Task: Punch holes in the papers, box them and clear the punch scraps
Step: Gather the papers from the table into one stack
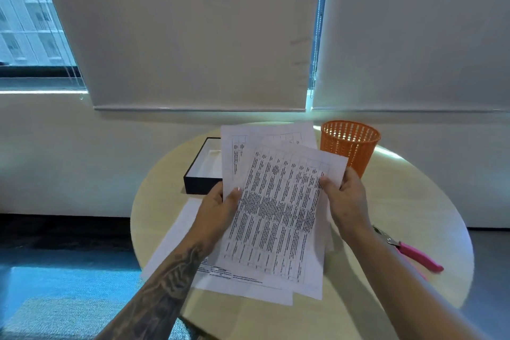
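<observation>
Several printed sheets of paper (278, 210), fanned out and uneven, are held up above the round table (400, 201). My left hand (218, 207) grips their left edge with the thumb on top. My right hand (345, 199) grips their right edge near the top corner. Another sheet (176, 243) lies flat on the table beneath them, partly hidden. An open black box (202, 171) with a white inside stands at the table's back left, half covered by the papers. A pink-handled hole punch (414, 252) lies at the table's right edge.
An orange mesh waste basket (350, 146) stands at the back right of the table. A wall with lowered blinds rises just behind the table. Blue-grey floor lies to the left and right.
</observation>
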A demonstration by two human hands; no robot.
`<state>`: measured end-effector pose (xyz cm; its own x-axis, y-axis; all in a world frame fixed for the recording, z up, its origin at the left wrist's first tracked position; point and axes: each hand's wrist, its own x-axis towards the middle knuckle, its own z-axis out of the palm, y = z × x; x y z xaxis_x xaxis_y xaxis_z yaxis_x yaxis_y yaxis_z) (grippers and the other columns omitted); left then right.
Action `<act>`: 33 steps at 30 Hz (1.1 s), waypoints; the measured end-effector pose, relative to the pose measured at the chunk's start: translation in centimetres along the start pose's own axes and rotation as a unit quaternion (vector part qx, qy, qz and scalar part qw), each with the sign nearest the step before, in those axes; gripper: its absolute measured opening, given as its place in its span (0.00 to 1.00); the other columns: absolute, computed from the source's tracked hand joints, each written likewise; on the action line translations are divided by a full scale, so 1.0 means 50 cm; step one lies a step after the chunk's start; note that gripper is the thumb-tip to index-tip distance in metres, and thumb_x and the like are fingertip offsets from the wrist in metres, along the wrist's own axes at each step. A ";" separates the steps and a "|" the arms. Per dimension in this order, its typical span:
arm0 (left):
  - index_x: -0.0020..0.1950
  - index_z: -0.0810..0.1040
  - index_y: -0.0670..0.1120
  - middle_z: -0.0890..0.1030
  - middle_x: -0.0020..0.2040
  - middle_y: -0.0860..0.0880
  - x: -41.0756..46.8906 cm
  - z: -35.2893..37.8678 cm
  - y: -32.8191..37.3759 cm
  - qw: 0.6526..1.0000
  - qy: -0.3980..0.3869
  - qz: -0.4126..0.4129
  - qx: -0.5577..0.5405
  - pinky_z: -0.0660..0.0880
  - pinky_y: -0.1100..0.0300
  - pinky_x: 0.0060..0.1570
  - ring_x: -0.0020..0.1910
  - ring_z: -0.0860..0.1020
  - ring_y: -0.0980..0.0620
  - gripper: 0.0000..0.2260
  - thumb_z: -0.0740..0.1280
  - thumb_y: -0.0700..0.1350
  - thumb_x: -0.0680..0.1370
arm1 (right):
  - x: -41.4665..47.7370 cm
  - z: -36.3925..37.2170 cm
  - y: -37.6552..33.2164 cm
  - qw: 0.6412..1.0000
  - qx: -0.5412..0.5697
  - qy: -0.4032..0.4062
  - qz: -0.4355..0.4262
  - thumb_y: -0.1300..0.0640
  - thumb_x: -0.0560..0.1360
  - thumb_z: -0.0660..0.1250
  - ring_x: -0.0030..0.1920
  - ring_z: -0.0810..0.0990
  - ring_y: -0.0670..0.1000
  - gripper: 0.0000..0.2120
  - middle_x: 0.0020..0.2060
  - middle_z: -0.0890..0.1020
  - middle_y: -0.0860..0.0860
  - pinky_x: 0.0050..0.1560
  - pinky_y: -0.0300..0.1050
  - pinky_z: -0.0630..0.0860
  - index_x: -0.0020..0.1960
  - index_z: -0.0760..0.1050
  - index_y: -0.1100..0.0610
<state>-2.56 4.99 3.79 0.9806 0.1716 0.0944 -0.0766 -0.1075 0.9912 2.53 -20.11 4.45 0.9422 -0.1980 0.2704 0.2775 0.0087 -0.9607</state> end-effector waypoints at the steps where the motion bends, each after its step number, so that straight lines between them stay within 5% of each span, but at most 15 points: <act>1: 0.64 0.79 0.49 0.86 0.55 0.50 -0.002 0.003 0.000 1.000 0.013 0.013 0.009 0.81 0.60 0.43 0.49 0.85 0.54 0.11 0.64 0.47 0.83 | -0.001 -0.001 -0.004 1.000 0.013 0.000 -0.002 0.62 0.80 0.69 0.52 0.86 0.49 0.13 0.54 0.85 0.52 0.47 0.42 0.84 0.63 0.74 0.55; 4: 0.61 0.81 0.45 0.85 0.49 0.49 -0.002 0.002 0.013 0.997 0.064 0.030 -0.027 0.79 0.66 0.38 0.43 0.84 0.56 0.09 0.66 0.41 0.82 | -0.009 -0.010 -0.013 0.998 0.054 -0.016 0.016 0.64 0.79 0.69 0.51 0.87 0.47 0.17 0.52 0.87 0.50 0.46 0.39 0.82 0.66 0.73 0.56; 7: 0.59 0.82 0.48 0.86 0.51 0.49 0.007 -0.006 0.035 0.996 0.070 0.038 -0.050 0.80 0.59 0.45 0.48 0.84 0.52 0.09 0.68 0.41 0.81 | -0.020 -0.017 -0.022 0.997 0.027 -0.062 0.027 0.68 0.79 0.67 0.49 0.87 0.50 0.13 0.47 0.88 0.49 0.43 0.40 0.83 0.61 0.79 0.58; 11: 0.58 0.81 0.49 0.85 0.50 0.54 0.014 -0.012 0.066 0.996 0.059 0.066 -0.027 0.80 0.67 0.39 0.42 0.84 0.62 0.11 0.65 0.36 0.81 | -0.019 -0.005 -0.047 0.997 0.009 -0.078 -0.013 0.68 0.80 0.65 0.52 0.87 0.50 0.13 0.52 0.87 0.50 0.52 0.47 0.84 0.59 0.78 0.53; 18: 0.61 0.79 0.50 0.85 0.55 0.54 0.013 -0.014 0.084 0.994 0.038 0.100 -0.003 0.81 0.56 0.51 0.51 0.84 0.56 0.15 0.61 0.34 0.81 | -0.009 0.017 -0.074 0.993 -0.005 -0.097 -0.071 0.67 0.79 0.64 0.55 0.85 0.57 0.16 0.54 0.85 0.53 0.56 0.64 0.82 0.60 0.74 0.49; 28: 0.57 0.76 0.57 0.84 0.56 0.55 -0.016 0.003 0.022 0.996 0.046 0.072 -0.019 0.78 0.61 0.53 0.54 0.82 0.59 0.14 0.69 0.38 0.79 | -0.049 0.008 -0.007 0.994 0.003 -0.104 -0.026 0.70 0.78 0.68 0.56 0.85 0.50 0.18 0.57 0.83 0.54 0.57 0.54 0.83 0.61 0.72 0.52; 33: 0.53 0.79 0.46 0.84 0.52 0.48 -0.002 -0.001 0.021 0.997 0.052 0.052 0.025 0.80 0.44 0.55 0.53 0.83 0.46 0.03 0.68 0.40 0.80 | -0.041 0.010 0.003 0.992 -0.057 -0.099 -0.056 0.64 0.79 0.69 0.51 0.84 0.51 0.12 0.52 0.83 0.52 0.50 0.45 0.82 0.59 0.72 0.53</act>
<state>-2.77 4.91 4.84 0.9433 0.2579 0.2090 -0.1658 -0.1792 0.9697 0.71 -19.19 3.79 0.9281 0.0059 0.3724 0.3705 -0.1151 -0.9217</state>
